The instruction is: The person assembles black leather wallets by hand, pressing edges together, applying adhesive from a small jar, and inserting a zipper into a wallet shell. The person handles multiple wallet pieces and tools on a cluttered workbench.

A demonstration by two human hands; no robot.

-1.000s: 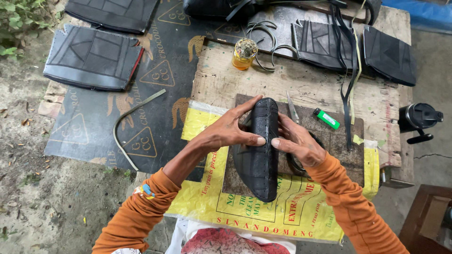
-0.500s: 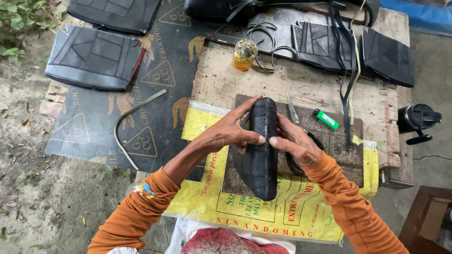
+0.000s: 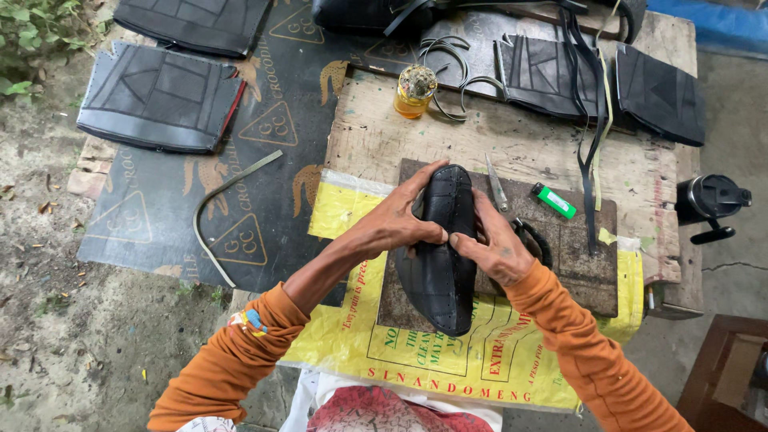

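Black rubber piece (image 3: 442, 256) is lying lengthwise at desk (image 3: 376, 144) centre, on a dark board (image 3: 584, 256) over a yellow sack (image 3: 352, 336). It is pinched near its 12 o'clock end: left hand (image 3: 392, 228) closed on it from 9 o'clock, right hand (image 3: 496, 244) from 3 o'clock, thumbs meeting on top. Likely light, floppy, grippy; best held by the long edges. Forearms converge from 6 o'clock, wrists low. Green lighter (image 3: 554, 201) at 2 o'clock.

Soft, even daylight on my feed, sharp in the middle.
Around the wooden board (image 3: 512, 152) I see only faint shadows and no glare; straight edges bow towards the frame's corners, and detail softens slightly far from the board.
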